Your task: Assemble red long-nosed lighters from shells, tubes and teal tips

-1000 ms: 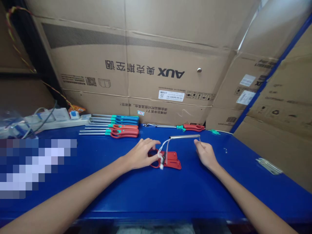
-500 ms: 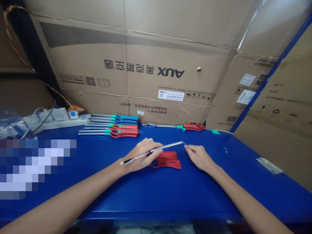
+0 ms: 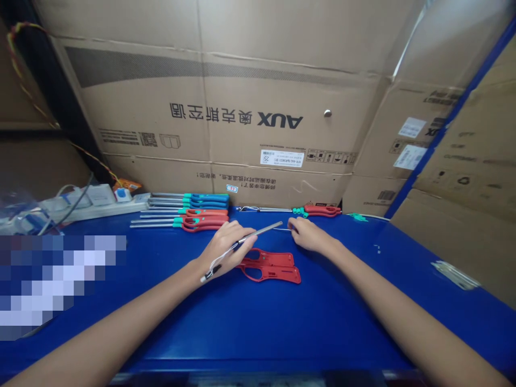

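Gripping metal tube (image 3: 261, 231) in left hand (image 3: 223, 248), right fingers (image 3: 292, 226) pinching thin wire (image 3: 281, 229), red plastic shell (image 3: 278, 259) just below

flat plastic shell halves (image 3: 268, 267): red | slim metal tube (image 3: 264, 231): silver | workbench top (image 3: 258, 333): deep blue | cardboard carton (image 3: 242, 118): tan, black print

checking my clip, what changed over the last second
The left hand has taken the metal tube from the right hand and moved back past the red plastic handle halves, tube tip angled away. The right hand moved left, beside a thin wire. The halves and the row of long lighters stayed put.
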The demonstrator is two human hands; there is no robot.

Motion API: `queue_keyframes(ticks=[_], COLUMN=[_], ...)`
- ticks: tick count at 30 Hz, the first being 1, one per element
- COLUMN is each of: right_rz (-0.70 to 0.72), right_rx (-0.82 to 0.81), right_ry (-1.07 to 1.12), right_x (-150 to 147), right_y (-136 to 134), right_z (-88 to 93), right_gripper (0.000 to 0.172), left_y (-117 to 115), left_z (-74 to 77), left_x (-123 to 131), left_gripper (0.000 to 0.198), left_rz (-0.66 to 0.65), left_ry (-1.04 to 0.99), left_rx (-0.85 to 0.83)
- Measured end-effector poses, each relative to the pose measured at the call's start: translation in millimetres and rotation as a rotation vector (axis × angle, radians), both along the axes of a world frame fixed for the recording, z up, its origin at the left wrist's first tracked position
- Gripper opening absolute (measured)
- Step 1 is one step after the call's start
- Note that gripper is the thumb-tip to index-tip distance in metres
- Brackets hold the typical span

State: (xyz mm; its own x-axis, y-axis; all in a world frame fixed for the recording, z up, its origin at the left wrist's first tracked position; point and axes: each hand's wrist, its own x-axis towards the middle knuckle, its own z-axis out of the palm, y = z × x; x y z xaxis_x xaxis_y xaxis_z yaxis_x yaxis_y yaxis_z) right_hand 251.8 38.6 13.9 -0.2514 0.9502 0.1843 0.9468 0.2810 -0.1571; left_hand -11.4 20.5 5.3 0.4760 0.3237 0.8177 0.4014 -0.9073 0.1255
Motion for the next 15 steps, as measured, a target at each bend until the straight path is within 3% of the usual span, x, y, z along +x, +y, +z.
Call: queue_keyframes(ticks=[8,12,15], right_rz=[0.148,0.104,-0.075], right_rx=[0.135,0.196,0.237], right_ry=[0.095,0.170,0.215], right_x=[-6.3,15.4,51.0], right_y=[3.7,7.3,15.3], right_z=[-27.2,-15.0,3.8], right_gripper=[0.018,0.020,0.023], left_y=[-1.3,-1.4,-0.3], left_z=[-2.0,1.1,6.6], left_x=[2.6,1.6,-3.1], left_gripper=[0.017,0.015,0.015], left_rz=[-0.073,-0.076,-0.080], left_ry=[0.016,0.046,0.054], left_rx=[0.079,0.153,0.202])
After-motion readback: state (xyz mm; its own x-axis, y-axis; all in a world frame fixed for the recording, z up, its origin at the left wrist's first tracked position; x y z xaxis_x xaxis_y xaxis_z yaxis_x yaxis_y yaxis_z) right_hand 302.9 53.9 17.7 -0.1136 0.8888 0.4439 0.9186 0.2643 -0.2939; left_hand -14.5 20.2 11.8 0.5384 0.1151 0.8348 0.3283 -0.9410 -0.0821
